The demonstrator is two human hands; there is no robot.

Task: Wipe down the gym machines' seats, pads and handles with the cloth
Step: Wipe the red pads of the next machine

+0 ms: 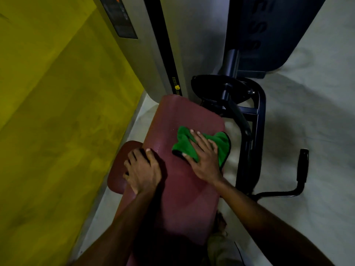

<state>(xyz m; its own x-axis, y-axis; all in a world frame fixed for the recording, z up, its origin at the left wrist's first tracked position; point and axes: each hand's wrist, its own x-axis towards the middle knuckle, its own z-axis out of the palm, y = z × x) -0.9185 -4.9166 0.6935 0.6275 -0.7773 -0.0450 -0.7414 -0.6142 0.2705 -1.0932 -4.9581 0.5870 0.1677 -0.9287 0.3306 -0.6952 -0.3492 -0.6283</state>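
Note:
A long maroon padded back pad [184,181] of a gym machine runs through the middle of the view. On its upper right part lies a green cloth [221,143] with a dark edge. My right hand [203,156] presses flat on the cloth, fingers spread. My left hand [143,170] grips the pad's left edge, beside a second maroon pad [117,175] that sticks out to the left.
A yellow wall [57,112] fills the left side. Behind the pad stands the machine's grey weight tower [153,45] with a yellow pin [177,87]. To the right are the black frame [249,135], a black handle [302,166] and a dark panel [269,31].

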